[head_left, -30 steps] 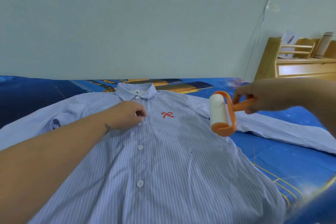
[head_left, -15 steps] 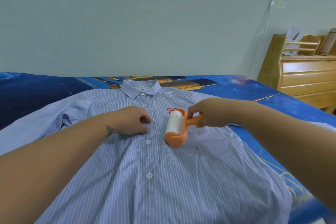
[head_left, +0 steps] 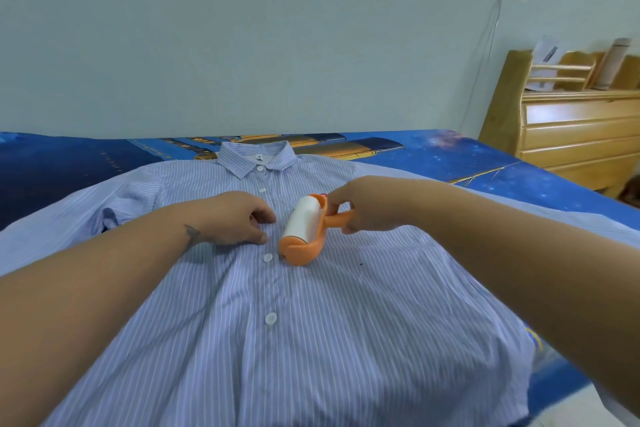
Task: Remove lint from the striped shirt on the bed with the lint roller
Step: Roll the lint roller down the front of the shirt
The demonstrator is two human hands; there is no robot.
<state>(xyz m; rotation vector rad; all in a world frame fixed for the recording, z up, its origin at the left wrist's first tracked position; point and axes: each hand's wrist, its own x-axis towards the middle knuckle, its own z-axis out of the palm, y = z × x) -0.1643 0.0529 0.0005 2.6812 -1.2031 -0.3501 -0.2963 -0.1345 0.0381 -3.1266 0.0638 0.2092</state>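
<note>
A blue-and-white striped shirt (head_left: pixel 311 340) lies buttoned and spread flat on the bed, collar toward the wall. My right hand (head_left: pixel 367 204) grips the orange handle of the lint roller (head_left: pixel 303 229), whose white roll rests on the shirt's chest just right of the button line. My left hand (head_left: pixel 235 218) presses flat on the fabric left of the buttons, a few centimetres from the roller. A small dark speck (head_left: pixel 361 264) sits on the cloth to the right of the roller.
The bed (head_left: pixel 467 163) has a blue space-print sheet and runs along a pale wall. A wooden headboard with drawers (head_left: pixel 581 135) stands at the right, with papers and a roll on top. A thin cable (head_left: pixel 491 38) hangs down the wall.
My right hand brought the lint roller from the air at the right down onto the shirt's chest, over the red bow. My left hand stayed pressed on the fabric.
</note>
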